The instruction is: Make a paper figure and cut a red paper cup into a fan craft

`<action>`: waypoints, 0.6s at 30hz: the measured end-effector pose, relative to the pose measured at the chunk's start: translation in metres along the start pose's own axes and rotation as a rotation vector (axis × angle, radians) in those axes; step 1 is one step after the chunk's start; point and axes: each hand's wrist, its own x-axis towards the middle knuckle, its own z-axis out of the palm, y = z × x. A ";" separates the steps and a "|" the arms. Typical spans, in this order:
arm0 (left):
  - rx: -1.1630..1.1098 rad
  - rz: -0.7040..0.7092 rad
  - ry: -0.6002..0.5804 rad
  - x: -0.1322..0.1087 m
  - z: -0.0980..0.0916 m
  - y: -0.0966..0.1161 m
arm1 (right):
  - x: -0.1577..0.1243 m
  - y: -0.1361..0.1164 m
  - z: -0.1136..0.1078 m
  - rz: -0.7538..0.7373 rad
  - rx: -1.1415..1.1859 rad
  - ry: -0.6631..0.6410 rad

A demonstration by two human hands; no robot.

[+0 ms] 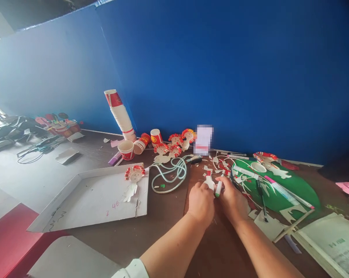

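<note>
My left hand [201,201] is closed and presses on a small white paper cut-out [209,180] on the brown table [162,227]. Close beside it, my right hand [232,200] is closed round a white marker with a green tip [218,188], tip pointing down by the cut-out. Paper scraps lie all round both hands.
A white board [90,200] with a paper-cup doll [133,175] lies to the left. A coiled pale cable [170,173], a leaning stack of paper cups [120,114], loose cups and more dolls [174,144] stand by the blue wall. Green paper [296,189] with pens lies to the right.
</note>
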 end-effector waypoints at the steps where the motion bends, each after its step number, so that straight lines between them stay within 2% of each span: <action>1: 0.014 0.022 -0.005 -0.001 0.003 0.002 | 0.000 0.000 0.000 0.008 0.004 -0.015; 4: 0.098 0.051 0.001 -0.007 0.011 0.009 | 0.001 0.002 -0.001 0.036 0.021 -0.065; 6: 0.177 0.051 -0.037 -0.011 0.011 0.015 | 0.003 0.004 0.000 0.043 0.036 -0.064; 9: 0.312 0.058 -0.215 -0.015 0.004 0.024 | 0.006 0.009 0.001 0.040 0.109 0.079; 12: 0.422 0.045 -0.364 -0.016 -0.006 0.030 | 0.010 0.015 0.002 0.008 0.338 0.174; 15: 0.453 0.040 -0.427 -0.016 -0.010 0.032 | 0.012 0.018 0.002 -0.038 0.503 0.126; 18: 0.442 0.030 -0.454 -0.016 -0.012 0.033 | 0.012 0.019 0.003 -0.078 0.471 0.100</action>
